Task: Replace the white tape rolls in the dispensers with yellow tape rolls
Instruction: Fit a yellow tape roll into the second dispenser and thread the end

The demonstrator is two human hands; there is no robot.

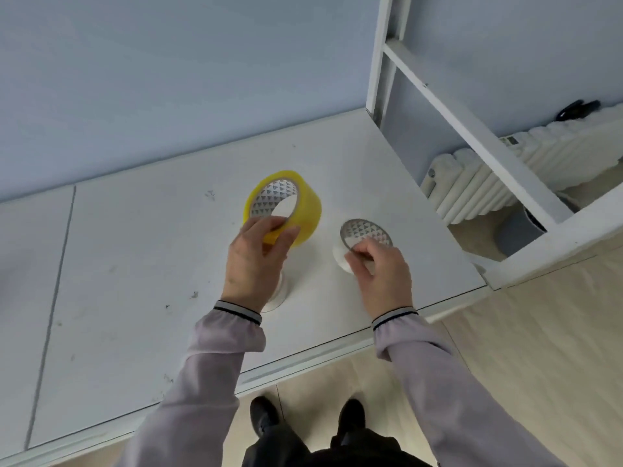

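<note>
My left hand (258, 256) grips a yellow tape roll (303, 203) by its near rim and holds it tilted above the white table (135, 264). Its cardboard core shows a grey triangle pattern. My right hand (377, 271) pinches the near rim of a white tape roll (364, 235), which has the same patterned core and sits at or just above the tabletop. A white round object (278, 296) lies on the table under my left wrist, mostly hidden. No dispenser is plainly visible.
A white metal frame (472, 129) rises at the table's right end. Beyond it a white radiator (488, 176) lines the blue wall, with a grey bin (519, 230) on the floor. The table's front edge runs just before my shoes.
</note>
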